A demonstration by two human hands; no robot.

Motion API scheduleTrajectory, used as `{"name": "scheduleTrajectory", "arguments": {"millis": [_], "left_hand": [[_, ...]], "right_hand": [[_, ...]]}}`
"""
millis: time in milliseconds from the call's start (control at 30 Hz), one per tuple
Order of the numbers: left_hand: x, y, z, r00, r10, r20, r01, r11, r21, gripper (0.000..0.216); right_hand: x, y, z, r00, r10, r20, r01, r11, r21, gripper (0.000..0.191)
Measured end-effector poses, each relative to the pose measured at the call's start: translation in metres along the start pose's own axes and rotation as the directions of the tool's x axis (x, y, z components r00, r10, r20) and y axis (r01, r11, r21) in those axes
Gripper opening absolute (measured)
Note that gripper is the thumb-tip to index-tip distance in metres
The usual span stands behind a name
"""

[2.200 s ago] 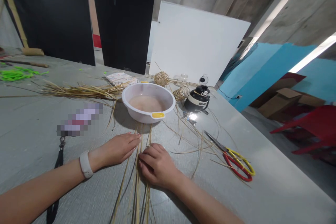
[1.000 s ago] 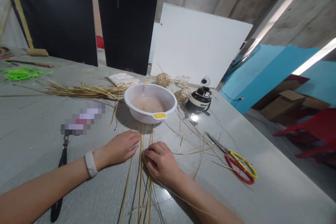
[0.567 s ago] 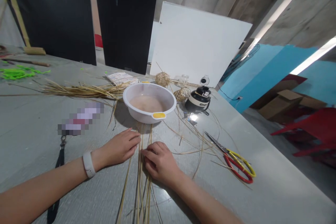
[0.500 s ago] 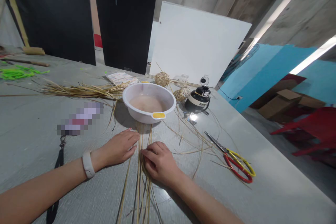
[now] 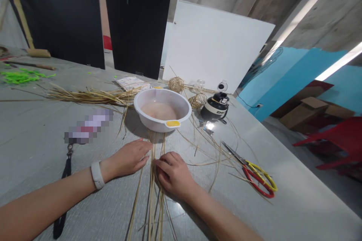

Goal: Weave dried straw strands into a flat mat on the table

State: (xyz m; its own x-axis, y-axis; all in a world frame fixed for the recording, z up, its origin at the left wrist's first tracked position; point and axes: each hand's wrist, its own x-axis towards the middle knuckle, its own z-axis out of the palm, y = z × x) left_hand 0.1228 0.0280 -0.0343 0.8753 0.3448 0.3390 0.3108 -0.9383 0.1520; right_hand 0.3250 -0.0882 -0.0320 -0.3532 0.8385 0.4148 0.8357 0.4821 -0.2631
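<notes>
Looks pretty early to me: thin strips [image 5: 153,211] run loose down the desk's [image 5: 93,214] near middle, no weave I can spot. Left hand's [image 5: 131,157] grip is flat and relaxed beside them, nothing obviously held. Right hand's [image 5: 175,175] is half curled; can't tell if it's pinching any. Two woven balls [image 5: 176,84] sit far, by the basin [image 5: 149,121].

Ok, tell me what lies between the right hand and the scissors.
In the head view, loose thin strips lie on the tabletop between the right hand and the scissors.
</notes>
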Motion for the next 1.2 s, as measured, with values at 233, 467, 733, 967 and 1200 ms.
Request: {"name": "scheduleTrajectory", "arguments": {"millis": [233,467,733,967,1200], "left_hand": [[-0.0005,-0.0026,0.0012,0.998,0.056,0.003,-0.056,0.998,0.032,0.026],[-0.0012,-0.0050,0.0015,0.996,0.084,-0.004,-0.083,0.996,0.043,0.022],[-0.0003,-0.0060,0.0002,0.993,0.114,-0.011,-0.114,0.992,0.062,0.020],[0.0009,-0.0037,-0.0021,0.995,0.099,0.009,-0.100,0.995,0.027,0.019],[0.0001,-0.0043,-0.0009,0.992,0.125,0.018,-0.125,0.992,-0.020,0.018]], "right_hand": [[-0.0003,0.0001,0.0002,1.000,0.003,-0.006,-0.003,1.000,-0.009,0.027],[-0.0003,0.0009,-0.0005,1.000,-0.010,-0.006,0.010,1.000,-0.010,0.028],[-0.0006,0.0014,0.0007,1.000,-0.021,-0.014,0.020,1.000,-0.022,0.027],[-0.0007,0.0017,0.0006,0.999,-0.033,-0.023,0.032,0.999,-0.021,0.029],[-0.0001,0.0007,0.0001,0.995,-0.098,-0.036,0.098,0.995,-0.001,0.026]]}}
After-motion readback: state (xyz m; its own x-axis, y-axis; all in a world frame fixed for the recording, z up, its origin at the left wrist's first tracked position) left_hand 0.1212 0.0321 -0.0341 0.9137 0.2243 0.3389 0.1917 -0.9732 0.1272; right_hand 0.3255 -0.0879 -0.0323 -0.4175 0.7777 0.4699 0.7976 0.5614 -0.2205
